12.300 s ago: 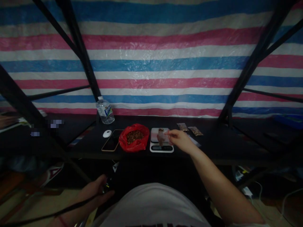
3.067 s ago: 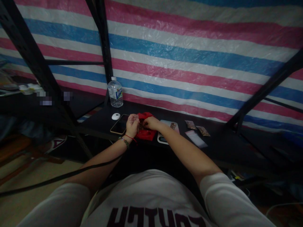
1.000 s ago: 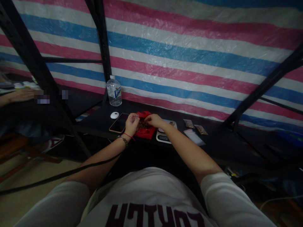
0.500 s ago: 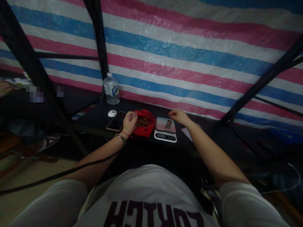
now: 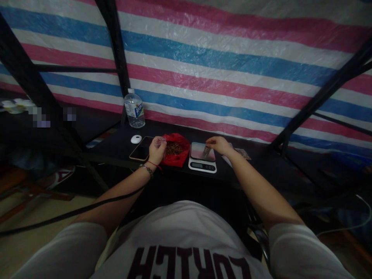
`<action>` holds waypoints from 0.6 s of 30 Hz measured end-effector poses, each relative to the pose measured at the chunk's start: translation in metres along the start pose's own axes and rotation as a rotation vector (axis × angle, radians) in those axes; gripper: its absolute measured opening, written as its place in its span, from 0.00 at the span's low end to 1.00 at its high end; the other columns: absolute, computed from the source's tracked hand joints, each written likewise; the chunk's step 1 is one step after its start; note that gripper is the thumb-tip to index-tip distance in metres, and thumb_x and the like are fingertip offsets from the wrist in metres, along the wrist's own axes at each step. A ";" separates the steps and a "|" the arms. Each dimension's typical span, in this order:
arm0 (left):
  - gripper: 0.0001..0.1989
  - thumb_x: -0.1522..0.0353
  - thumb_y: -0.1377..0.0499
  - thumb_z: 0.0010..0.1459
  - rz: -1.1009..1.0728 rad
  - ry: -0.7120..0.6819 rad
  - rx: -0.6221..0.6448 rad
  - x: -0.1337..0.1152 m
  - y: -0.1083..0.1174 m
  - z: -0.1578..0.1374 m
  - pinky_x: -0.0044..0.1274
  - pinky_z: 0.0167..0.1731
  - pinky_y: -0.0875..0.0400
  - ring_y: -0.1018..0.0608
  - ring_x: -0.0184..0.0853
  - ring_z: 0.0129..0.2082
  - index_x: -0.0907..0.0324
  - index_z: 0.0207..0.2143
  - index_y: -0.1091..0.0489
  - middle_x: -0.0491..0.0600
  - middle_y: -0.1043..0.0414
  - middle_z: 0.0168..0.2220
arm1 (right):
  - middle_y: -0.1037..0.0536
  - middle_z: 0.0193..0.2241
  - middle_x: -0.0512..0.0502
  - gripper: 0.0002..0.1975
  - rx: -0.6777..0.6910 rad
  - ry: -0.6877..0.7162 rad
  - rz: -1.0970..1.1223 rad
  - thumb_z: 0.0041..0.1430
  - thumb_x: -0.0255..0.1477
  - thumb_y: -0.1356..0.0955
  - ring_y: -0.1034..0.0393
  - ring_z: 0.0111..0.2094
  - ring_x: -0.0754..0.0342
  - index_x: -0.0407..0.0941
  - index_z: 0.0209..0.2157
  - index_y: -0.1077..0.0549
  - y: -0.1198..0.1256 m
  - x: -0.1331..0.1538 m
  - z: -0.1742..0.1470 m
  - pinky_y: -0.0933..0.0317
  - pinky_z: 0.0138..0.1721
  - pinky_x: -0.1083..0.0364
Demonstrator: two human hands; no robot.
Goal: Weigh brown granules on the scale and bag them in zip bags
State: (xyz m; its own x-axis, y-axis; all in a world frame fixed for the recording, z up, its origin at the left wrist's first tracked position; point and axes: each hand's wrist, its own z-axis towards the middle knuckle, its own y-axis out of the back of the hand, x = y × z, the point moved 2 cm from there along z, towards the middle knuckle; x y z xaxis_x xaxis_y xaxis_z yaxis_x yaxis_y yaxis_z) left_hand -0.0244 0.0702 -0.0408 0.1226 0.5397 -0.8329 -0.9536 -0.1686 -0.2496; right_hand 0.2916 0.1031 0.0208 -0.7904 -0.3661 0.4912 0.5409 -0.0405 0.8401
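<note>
On the black tabletop, a white kitchen scale [image 5: 202,166] carries a small see-through container with brownish contents [image 5: 206,152]. My right hand [image 5: 218,145] reaches over the scale from the right, its fingers closed on the container's upper end. My left hand [image 5: 157,150] is closed around a small clear plastic piece [image 5: 160,141]; its exact kind I cannot make out. Just right of that hand lies an open red plastic bag [image 5: 183,155], with a heap of brown dried bits [image 5: 173,148] in it.
A phone [image 5: 141,150] lies left of the bag, with a white rounded device [image 5: 136,139] behind it. Farther back stands a clear bottle [image 5: 135,110]. A clear packet [image 5: 243,154] lies beyond my right wrist. Black frame posts [image 5: 117,50] rise before a striped plastic sheet [image 5: 217,73].
My right hand has come down and closed on the small container on the scale. My left hand keeps its hold beside the red bag. The view has shifted slightly.
</note>
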 end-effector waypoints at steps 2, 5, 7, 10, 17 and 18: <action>0.11 0.63 0.38 0.52 -0.017 0.042 0.030 0.001 0.000 -0.001 0.16 0.10 0.46 0.40 0.22 0.10 0.56 0.34 0.37 0.37 0.41 0.17 | 0.19 0.39 0.43 0.11 -0.024 -0.005 -0.003 0.54 0.24 0.31 0.24 0.38 0.53 0.42 0.40 0.21 0.003 -0.001 -0.001 0.34 0.42 0.57; 0.11 0.62 0.39 0.53 -0.010 0.044 0.028 0.001 0.000 -0.001 0.17 0.11 0.46 0.40 0.23 0.10 0.56 0.34 0.37 0.37 0.41 0.17 | 0.20 0.42 0.42 0.12 -0.075 0.007 -0.029 0.55 0.23 0.32 0.25 0.42 0.52 0.42 0.40 0.21 0.007 -0.003 -0.004 0.35 0.46 0.55; 0.11 0.63 0.38 0.52 0.015 0.020 0.012 0.002 0.001 0.000 0.17 0.12 0.44 0.39 0.23 0.12 0.57 0.33 0.36 0.38 0.40 0.18 | 0.20 0.42 0.42 0.12 -0.086 0.008 -0.022 0.55 0.23 0.33 0.25 0.43 0.52 0.42 0.40 0.21 0.008 -0.005 -0.006 0.35 0.46 0.54; 0.11 0.63 0.38 0.51 0.050 -0.021 -0.014 0.003 0.002 0.002 0.18 0.16 0.40 0.35 0.25 0.15 0.57 0.32 0.35 0.40 0.38 0.20 | 0.19 0.39 0.42 0.10 -0.079 -0.011 -0.011 0.55 0.24 0.32 0.25 0.39 0.53 0.41 0.39 0.21 0.006 -0.005 -0.010 0.34 0.42 0.56; 0.10 0.63 0.38 0.51 0.033 0.022 -0.004 0.005 0.001 0.001 0.18 0.16 0.41 0.37 0.25 0.15 0.57 0.33 0.35 0.39 0.40 0.19 | 0.19 0.33 0.45 0.11 -0.112 -0.066 -0.053 0.51 0.24 0.30 0.26 0.33 0.55 0.42 0.39 0.22 0.004 0.002 -0.015 0.35 0.35 0.58; 0.10 0.63 0.38 0.51 0.033 0.022 -0.005 0.005 0.001 0.001 0.18 0.16 0.41 0.37 0.25 0.15 0.57 0.33 0.35 0.39 0.39 0.20 | 0.19 0.34 0.45 0.09 -0.104 -0.058 -0.053 0.53 0.25 0.30 0.26 0.34 0.54 0.42 0.37 0.22 0.005 0.002 -0.015 0.35 0.37 0.58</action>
State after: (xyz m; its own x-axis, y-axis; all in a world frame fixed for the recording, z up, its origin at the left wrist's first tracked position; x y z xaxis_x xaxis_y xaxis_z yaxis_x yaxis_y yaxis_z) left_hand -0.0256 0.0736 -0.0444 0.0973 0.5158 -0.8512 -0.9557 -0.1902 -0.2245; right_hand 0.2967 0.0887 0.0222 -0.8322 -0.3069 0.4618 0.5226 -0.1561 0.8381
